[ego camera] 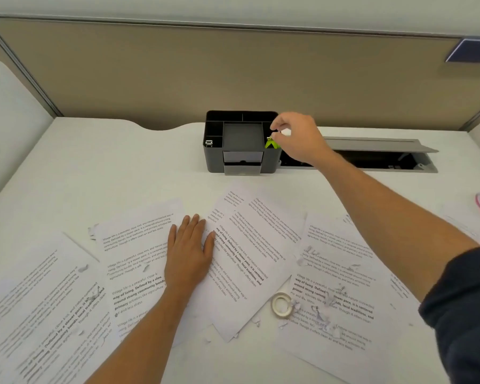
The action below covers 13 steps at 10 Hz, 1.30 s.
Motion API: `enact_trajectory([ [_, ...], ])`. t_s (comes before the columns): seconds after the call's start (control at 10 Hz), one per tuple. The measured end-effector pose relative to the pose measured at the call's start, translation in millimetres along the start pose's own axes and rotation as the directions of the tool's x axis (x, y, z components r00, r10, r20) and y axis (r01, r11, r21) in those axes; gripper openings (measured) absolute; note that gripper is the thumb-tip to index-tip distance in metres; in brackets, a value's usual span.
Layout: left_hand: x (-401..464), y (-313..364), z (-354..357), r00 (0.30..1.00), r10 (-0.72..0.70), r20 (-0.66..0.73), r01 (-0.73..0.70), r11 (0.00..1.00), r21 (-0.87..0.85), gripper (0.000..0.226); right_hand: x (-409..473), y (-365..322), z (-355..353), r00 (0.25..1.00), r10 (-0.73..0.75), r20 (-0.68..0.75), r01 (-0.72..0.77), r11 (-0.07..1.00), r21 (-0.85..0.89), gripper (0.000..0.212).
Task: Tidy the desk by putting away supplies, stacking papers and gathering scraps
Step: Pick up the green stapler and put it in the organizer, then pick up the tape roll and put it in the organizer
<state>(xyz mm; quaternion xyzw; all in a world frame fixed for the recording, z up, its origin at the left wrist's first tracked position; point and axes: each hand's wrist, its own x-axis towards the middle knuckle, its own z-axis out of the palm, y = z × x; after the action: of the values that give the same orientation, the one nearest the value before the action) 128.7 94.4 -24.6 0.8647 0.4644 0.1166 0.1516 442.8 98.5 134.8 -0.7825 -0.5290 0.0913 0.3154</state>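
Item: desk organiser point(241, 142), black, at the back of the desk point(122, 167), several open compartments, small drawer in front. A metal clip point(209, 143) sits in its left front compartment.

Item: right hand point(295, 138), over the organiser's right side, fingertips pinched together on a small green binder clip point(272, 144) at the right compartment. I judge this is the drop-off step: I would lower the clip fully inside the walls before I part the fingers, so it doesn't bounce onto the desk.

Item: left hand point(190, 253), flat, fingers straight and close together, pressing the printed sheets point(247, 245).

Item: sheets, loosely fanned across the near desk, unstacked.

Item: tape roll point(281, 304), lying on the right-hand sheets.

Item: paper scraps point(322, 314), scattered near the tape, not gathered.
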Motion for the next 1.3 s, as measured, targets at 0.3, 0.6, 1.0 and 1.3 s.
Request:
enact_trajectory([
  [0.3,-1,0,0,1.0,-0.001,-0.004,0.001,1.0,0.0,0.053,-155,5,24,0.924,0.232,0.305,-0.231,0.972,-0.04,0.016],
  [0.6,-1,0,1,1.0,-0.001,-0.008,0.001,1.0,-0.008,0.053,-229,5,38,0.74,0.224,0.635,-0.24,0.969,-0.061,0.023],
  [1.0,-1,-2,1,1.0,0.0,-0.007,0.0,1.0,-0.025,0.053,-230,7,48,0.732,0.192,0.653,-0.155,0.981,-0.115,0.012],
  [1.3,-1,-1,0,1.0,-0.003,-0.019,0.002,0.999,-0.043,0.051,-219,10,40,0.863,0.23,0.449,-0.356,0.909,0.218,0.015],
])
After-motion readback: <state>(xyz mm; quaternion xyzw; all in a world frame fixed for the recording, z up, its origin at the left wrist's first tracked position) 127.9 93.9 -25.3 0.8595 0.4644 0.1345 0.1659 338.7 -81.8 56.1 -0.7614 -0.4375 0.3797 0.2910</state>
